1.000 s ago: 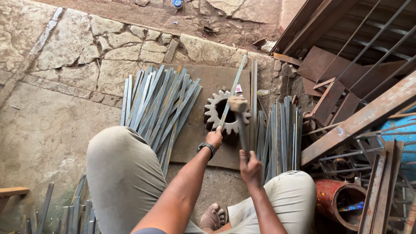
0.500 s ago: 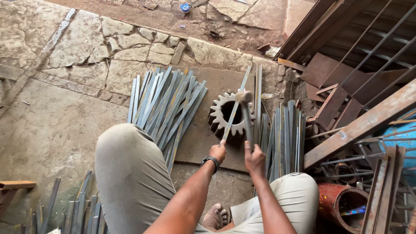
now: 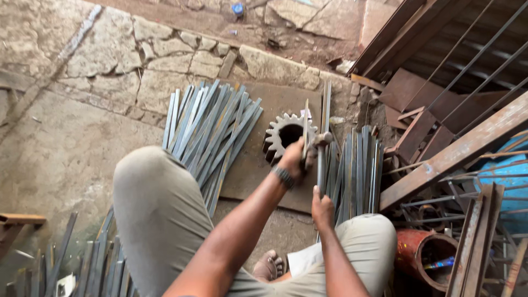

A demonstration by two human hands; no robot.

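While you squat over the brown metal plate [image 3: 258,165], your left hand [image 3: 291,159] is closed around a thin flat metal strip [image 3: 305,129], holding it nearly upright so that it stands across the toothed gear [image 3: 286,135]. The strip's lower end is hidden behind your fingers, so you cannot tell from here whether it touches the gear or the plate. Your right hand [image 3: 322,206] is wrapped around the lower end of a hammer [image 3: 322,159] handle, and the hammer head sits just beside the strip and your left hand, at the right edge of the gear. A dark band circles your left wrist.

The gear lies flat on the plate, its centre hole dark and its teeth pointing outward. To its left, a fanned pile of grey strips [image 3: 212,129] lies partly on the plate and partly on the stone floor [image 3: 71,126]. To its right, a tighter bundle of strips [image 3: 357,168] lies side by side, next to your right knee.

Further right, rusty steel bars and angle pieces [image 3: 456,148] are stacked at a slant, with a red-brown pipe [image 3: 423,256] lying below them. More strips [image 3: 82,269] lie at the lower left, beside your left knee. Your bare foot [image 3: 268,267] shows between your legs.
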